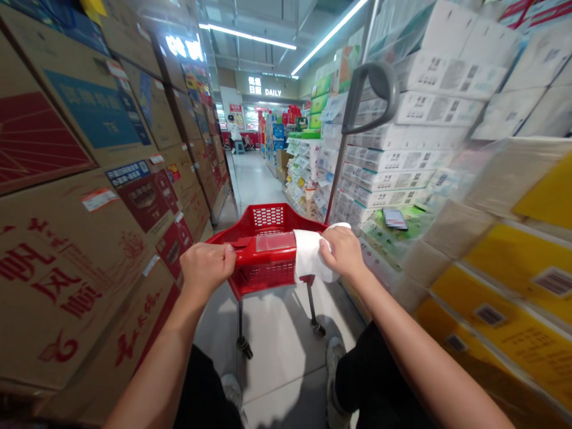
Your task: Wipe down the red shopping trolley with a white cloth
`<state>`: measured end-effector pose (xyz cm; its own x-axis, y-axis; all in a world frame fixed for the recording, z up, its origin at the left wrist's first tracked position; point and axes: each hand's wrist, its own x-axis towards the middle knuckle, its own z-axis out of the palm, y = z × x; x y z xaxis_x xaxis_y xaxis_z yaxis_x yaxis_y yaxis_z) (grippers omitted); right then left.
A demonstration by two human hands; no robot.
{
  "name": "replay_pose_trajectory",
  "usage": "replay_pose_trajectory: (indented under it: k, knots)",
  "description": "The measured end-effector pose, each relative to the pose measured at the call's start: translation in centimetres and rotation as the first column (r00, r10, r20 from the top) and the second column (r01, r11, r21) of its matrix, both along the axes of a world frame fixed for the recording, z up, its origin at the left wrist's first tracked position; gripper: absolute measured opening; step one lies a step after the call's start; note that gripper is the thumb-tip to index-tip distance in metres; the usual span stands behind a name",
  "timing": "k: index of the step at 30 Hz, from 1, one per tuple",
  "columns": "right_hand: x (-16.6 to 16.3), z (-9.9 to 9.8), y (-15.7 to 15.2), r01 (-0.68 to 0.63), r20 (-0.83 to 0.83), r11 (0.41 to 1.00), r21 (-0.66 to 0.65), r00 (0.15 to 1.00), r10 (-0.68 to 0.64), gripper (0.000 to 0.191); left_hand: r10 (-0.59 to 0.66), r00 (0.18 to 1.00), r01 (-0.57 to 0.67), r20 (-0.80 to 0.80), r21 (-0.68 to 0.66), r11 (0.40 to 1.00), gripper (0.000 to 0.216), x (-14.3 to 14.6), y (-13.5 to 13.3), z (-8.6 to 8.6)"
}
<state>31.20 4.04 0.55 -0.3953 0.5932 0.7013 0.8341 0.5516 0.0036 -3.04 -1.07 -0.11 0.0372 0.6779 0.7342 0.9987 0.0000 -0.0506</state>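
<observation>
A small red plastic shopping cart [267, 221] stands in the aisle right in front of me. My left hand [206, 266] is closed round the left end of its red handle bar [261, 246]. My right hand [343, 252] presses a white cloth [310, 256] against the right end of the same bar, fingers curled over the cloth. The basket part of the cart looks empty from here. My legs and shoes show below the cart.
Stacked brown cartons [89, 196] wall the left side. Packs of tissue and yellow boxes [513, 262] fill the right shelves. A grey trolley handle [370, 95] leans on the right stack. The tiled aisle [250, 173] runs ahead; a person [234, 132] sits far down it.
</observation>
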Motion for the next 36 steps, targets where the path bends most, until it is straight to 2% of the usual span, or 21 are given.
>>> replay_pose_trajectory:
  k: [3,8,12,15,17,19,23,25,27,29,33,36]
  knots:
    - [-1.6,-0.4,-0.9,0.104,-0.027,0.994,0.042,0.994,-0.103,0.038,-0.06,0.998,0.06,0.031,-0.001,0.998,0.048,-1.9,0.6,-0.3]
    - [-4.1,-0.3,-2.7,0.128,-0.006,0.989,0.073,0.992,-0.128,0.037,-0.153,0.983,0.156,0.103,-0.019,0.988,0.047,-4.1,1.6,0.0]
    - [-5.2,-0.1,-3.8,0.174,-0.048,0.983,0.06,0.984,-0.171,0.036,-0.152,0.976,0.158,0.158,-0.026,0.987,0.041,-4.0,1.4,0.6]
    - [-5.8,0.1,-4.3,0.179,-0.076,0.983,0.046,0.982,-0.175,0.034,-0.164,0.967,0.156,0.194,0.058,0.986,0.036,-2.6,0.6,1.0]
    - [-6.2,0.2,-4.6,0.14,-0.083,0.989,0.041,0.987,-0.136,0.033,-0.206,0.955,0.181,0.213,0.132,0.975,0.035,-0.9,-0.2,1.3]
    - [-6.7,0.2,-5.1,0.074,-0.087,0.997,0.038,0.994,-0.07,0.03,-0.303,0.928,0.273,0.217,0.16,0.949,0.034,1.2,-1.1,1.6]
    - [-7.9,0.1,-6.4,-0.132,-0.154,0.99,0.04,0.979,0.136,0.024,-0.488,0.845,0.477,0.218,0.106,0.873,0.034,5.2,-2.6,1.6]
    - [-8.2,0.0,-7.1,-0.28,-0.212,0.959,0.05,0.935,0.284,0.029,-0.516,0.834,0.51,0.196,0.085,0.856,0.037,5.9,-2.9,1.4]
    - [-8.2,-0.3,-7.5,-0.415,-0.269,0.908,0.059,0.869,0.415,0.034,-0.497,0.851,0.491,0.17,0.077,0.868,0.038,5.7,-3.1,1.1]
    - [-7.7,-0.8,-7.5,-0.478,-0.32,0.877,0.057,0.823,0.469,0.036,-0.464,0.872,0.461,0.156,0.059,0.886,0.039,4.8,-3.1,0.8]
    - [-6.5,-1.7,-6.8,-0.438,-0.324,0.899,-0.001,0.851,0.414,0.041,-0.45,0.879,0.457,0.159,-0.005,0.889,0.045,2.7,-3.1,0.7]
    - [-6.1,-1.8,-6.5,-0.457,-0.29,0.888,-0.058,0.859,0.423,0.042,-0.467,0.862,0.48,0.197,-0.021,0.877,0.045,2.4,-3.7,1.3]
